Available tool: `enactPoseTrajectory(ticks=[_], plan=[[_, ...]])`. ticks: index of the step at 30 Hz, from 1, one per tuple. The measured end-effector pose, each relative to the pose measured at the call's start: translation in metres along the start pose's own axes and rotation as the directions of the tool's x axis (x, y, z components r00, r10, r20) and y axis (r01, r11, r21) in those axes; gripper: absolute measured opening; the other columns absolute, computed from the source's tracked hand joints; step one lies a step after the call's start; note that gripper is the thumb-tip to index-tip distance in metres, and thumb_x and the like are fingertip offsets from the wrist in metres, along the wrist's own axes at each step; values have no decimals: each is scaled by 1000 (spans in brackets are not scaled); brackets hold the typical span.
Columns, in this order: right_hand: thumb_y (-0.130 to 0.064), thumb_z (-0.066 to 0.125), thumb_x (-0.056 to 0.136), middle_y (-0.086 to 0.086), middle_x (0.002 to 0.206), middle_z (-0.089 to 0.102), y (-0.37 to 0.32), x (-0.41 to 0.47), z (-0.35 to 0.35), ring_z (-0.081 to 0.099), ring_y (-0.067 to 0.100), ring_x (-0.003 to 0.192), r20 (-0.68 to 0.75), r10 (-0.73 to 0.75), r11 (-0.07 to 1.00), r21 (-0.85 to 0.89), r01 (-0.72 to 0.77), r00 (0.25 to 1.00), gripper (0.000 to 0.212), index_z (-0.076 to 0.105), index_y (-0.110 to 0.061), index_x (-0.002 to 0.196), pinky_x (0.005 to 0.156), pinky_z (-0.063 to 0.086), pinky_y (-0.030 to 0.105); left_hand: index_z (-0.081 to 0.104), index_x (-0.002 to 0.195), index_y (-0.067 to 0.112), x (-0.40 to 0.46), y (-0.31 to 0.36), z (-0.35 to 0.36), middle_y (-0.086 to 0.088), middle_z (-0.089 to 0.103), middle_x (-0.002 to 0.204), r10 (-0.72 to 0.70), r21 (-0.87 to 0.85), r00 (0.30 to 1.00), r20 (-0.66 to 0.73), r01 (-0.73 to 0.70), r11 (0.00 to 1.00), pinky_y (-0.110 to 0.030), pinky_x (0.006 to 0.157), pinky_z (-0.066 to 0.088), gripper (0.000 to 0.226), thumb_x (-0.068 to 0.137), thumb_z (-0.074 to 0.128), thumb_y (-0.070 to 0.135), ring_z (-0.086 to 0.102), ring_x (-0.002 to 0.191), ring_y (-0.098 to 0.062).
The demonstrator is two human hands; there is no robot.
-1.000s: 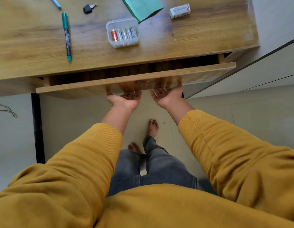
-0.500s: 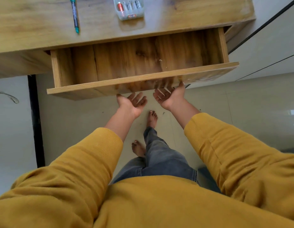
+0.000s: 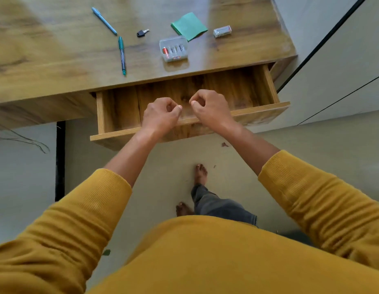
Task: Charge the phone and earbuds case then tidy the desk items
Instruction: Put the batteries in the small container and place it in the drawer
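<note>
Drawer (image 3: pixel 237 90) open under counter (image 3: pixel 57 66). Left hand (image 3: pixel 161 116), right hand (image 3: pixel 209 109) above front edge, fingers curled, holding nothing. Pens, battery box (image 3: pixel 173 48) on counter, far side. Phone, earbuds case not visible.

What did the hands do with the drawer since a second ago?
They pulled the drawer out from under the desk, then let go of its front. The left hand and right hand rose over it, fingers curled, holding nothing. The pens, key, battery box and green paper stayed put.
</note>
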State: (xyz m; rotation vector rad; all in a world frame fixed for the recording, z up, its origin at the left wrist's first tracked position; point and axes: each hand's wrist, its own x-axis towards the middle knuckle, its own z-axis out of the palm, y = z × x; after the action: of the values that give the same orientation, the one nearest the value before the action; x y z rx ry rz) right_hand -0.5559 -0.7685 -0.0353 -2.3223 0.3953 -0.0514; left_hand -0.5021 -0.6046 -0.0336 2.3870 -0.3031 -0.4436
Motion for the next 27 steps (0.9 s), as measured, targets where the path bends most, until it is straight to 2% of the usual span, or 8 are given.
enactPoseTrajectory(ticks=[3,6,8,11,15,22,27], plan=[[-30,55,103,-3,101,73,3,16,5,68,14,92,70,-48,982,-179,60,996,24,73,-19,114,83,60,37,71,115,25,10,-2,6,5,70,108,6,221,997,73,-22,975,-36,83,56,23,104,60,43,66,100,-17],[-42,48,105,1,117,71,13,23,12,65,23,109,240,46,938,-345,41,970,33,68,-23,123,93,55,44,69,118,25,16,-10,16,-1,70,110,-7,391,994,108,-36,920,-45,88,59,33,105,52,50,66,99,-24],[-51,36,109,4,118,70,22,22,20,64,28,113,326,135,893,-449,27,936,42,66,-25,122,98,48,47,68,119,23,14,-21,22,-4,70,108,-43,459,989,144,-28,888,-47,88,57,46,107,40,58,65,97,-28],[-56,18,110,8,111,71,29,16,30,64,30,110,336,142,814,-574,83,931,60,69,-24,118,100,38,49,65,110,23,5,-39,31,-4,71,101,13,570,990,139,-91,816,-48,88,54,64,108,17,66,66,89,-28],[-57,14,109,8,119,71,31,15,32,63,31,114,364,143,803,-587,107,920,64,67,-27,126,100,36,50,65,107,23,2,-44,34,-3,69,97,43,583,989,141,-118,804,-49,88,53,66,108,14,66,64,85,-26],[-58,16,110,10,129,69,35,5,32,62,31,118,392,131,801,-583,136,911,62,61,-29,141,97,38,48,68,113,25,-5,-49,39,-4,71,104,31,576,985,172,-126,808,-48,91,45,69,107,14,67,65,95,-27],[-57,19,110,11,134,67,37,-10,31,60,32,121,398,130,816,-563,130,908,61,63,-25,138,97,42,47,66,120,22,-17,-46,39,-7,70,108,0,590,976,219,-133,796,-46,89,50,66,110,16,64,64,93,-28]])
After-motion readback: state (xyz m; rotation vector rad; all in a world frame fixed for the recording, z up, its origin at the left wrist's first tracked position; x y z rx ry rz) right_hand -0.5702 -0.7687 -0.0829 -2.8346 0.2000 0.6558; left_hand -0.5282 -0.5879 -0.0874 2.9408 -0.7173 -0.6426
